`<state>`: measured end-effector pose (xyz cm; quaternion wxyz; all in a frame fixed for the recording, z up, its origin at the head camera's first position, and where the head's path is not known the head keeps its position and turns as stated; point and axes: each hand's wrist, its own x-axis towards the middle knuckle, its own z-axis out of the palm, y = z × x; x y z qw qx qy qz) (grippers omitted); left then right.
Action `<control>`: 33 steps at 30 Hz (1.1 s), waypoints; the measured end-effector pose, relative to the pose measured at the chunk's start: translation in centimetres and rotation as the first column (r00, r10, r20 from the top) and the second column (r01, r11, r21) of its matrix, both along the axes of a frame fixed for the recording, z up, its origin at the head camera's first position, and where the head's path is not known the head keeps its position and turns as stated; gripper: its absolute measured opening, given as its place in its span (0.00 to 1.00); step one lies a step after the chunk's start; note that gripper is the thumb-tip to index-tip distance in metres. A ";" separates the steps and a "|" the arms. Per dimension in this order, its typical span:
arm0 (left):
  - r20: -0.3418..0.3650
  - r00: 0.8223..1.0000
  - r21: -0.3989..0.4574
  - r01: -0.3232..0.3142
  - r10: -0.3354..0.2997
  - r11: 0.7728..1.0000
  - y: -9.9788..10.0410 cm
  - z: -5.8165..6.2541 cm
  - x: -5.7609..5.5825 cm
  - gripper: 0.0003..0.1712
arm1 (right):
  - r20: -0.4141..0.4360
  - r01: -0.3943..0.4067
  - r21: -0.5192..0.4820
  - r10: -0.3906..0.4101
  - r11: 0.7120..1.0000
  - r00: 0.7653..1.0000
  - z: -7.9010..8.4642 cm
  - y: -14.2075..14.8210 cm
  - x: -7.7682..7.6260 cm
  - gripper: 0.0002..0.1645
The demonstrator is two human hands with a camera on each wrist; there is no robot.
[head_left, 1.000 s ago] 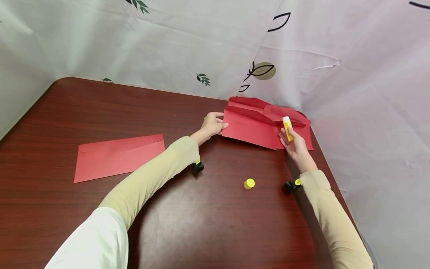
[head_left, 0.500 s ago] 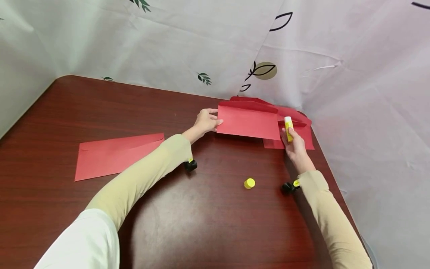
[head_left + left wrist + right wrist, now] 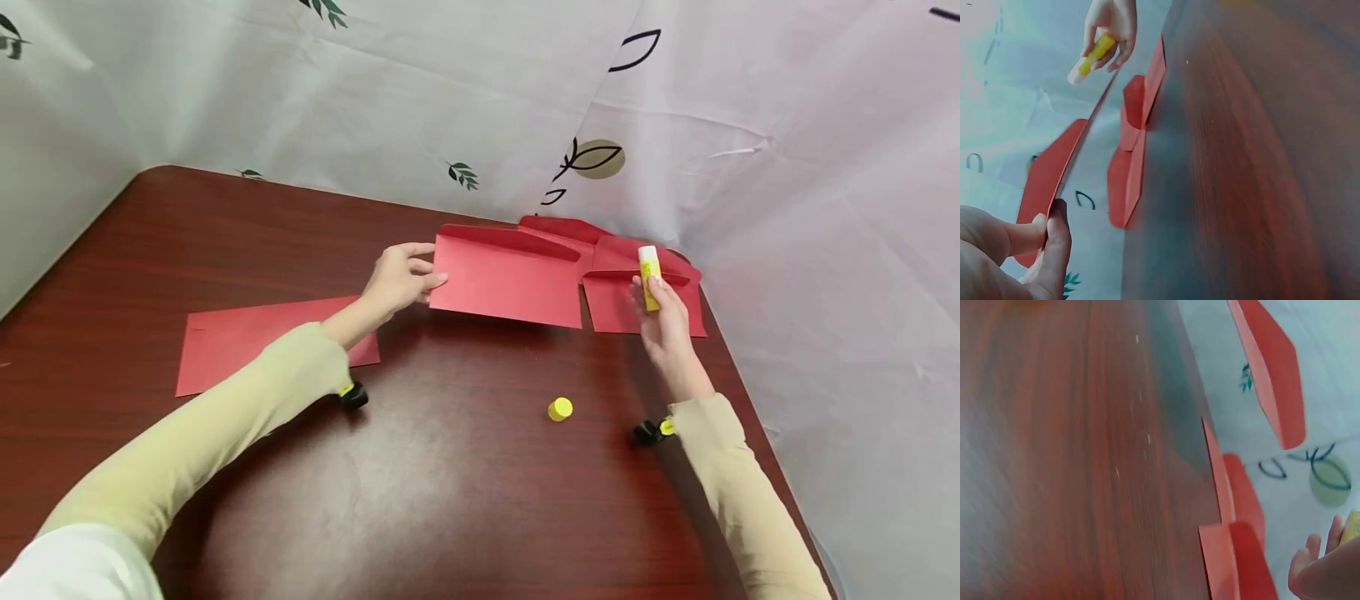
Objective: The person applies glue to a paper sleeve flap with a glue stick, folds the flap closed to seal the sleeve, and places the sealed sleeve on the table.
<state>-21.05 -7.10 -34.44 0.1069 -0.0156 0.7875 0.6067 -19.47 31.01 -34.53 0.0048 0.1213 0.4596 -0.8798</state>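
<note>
My left hand pinches the left edge of a red envelope, thumb in front and fingers behind. Its flap stands up along the far long side, and the left wrist view shows the envelope raised off the table. In my right hand is a glue stick with a yellow barrel, its white end pointing up. Behind that hand lie more red envelopes with their flaps lifted, overlapping at the back right corner. The right wrist view catches only part of the right hand.
A yellow cap stands on the brown table in front of the hands. Another red envelope lies flat at the left, partly under the left forearm. A patterned white curtain borders the back and right.
My left hand has drawn the envelope leftward, away from the other envelopes, uncovering more of them. The right hand stays near its place with the glue stick.
</note>
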 end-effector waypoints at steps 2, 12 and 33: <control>-0.003 1.000 -0.005 -0.001 0.001 1.000 -1.4 0.2 1.2 0.35 | -0.014 -0.037 0.031 0.037 0.999 0.999 0.2 -0.6 0.6 0.12; 0.037 0.999 -0.030 0.007 -0.006 1.000 -6.4 -0.9 6.0 0.36 | -0.027 -0.133 0.179 0.140 0.975 0.990 1.1 -2.3 3.7 0.10; 0.055 0.992 -0.019 0.110 -0.109 0.994 -5.8 -4.7 11.6 0.36 | -0.032 -0.194 0.389 0.224 0.901 0.974 1.4 -6.4 6.2 0.09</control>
